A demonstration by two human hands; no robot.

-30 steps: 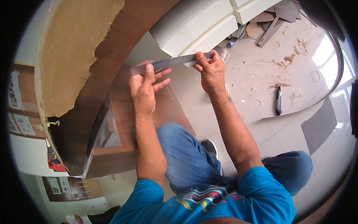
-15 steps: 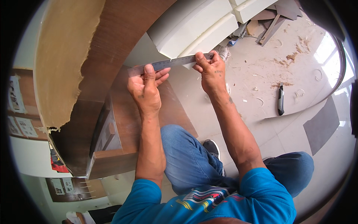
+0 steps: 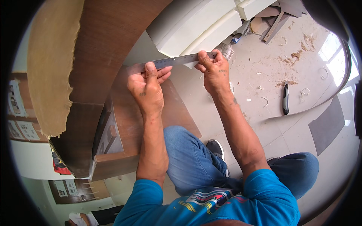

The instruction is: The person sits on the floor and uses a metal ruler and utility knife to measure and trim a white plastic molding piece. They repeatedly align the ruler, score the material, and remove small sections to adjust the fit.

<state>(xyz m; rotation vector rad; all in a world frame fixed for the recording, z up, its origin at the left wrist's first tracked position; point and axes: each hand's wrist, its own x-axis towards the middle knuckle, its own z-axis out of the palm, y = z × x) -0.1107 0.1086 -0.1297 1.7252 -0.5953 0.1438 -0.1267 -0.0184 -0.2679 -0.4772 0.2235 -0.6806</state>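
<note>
A metal ruler (image 3: 181,60) spans the gap between my two hands, tilted slightly up to the right. My left hand (image 3: 149,84) pinches its left end, thumb on top and fingers underneath. At the other end my right hand (image 3: 214,71) grips it the same way, thumb along the near face. The ruler lies at the lower corner of a white panelled unit (image 3: 200,32); whether it touches the corner I cannot tell. Below and left of it is a brown wood-faced panel (image 3: 166,109), beside my left forearm.
A utility knife (image 3: 286,99) lies on the tiled floor at right, among shavings (image 3: 296,54) and scraps. A grey sheet (image 3: 327,125) is farther right. Offcuts (image 3: 277,22) pile up at the back. Left stands a tall curved brown panel (image 3: 109,41) with a torn tan layer (image 3: 52,67).
My view has shifted slightly, and the torn tan layer now appears farther left. Both hands keep the same hold on the ruler, which has hardly moved.
</note>
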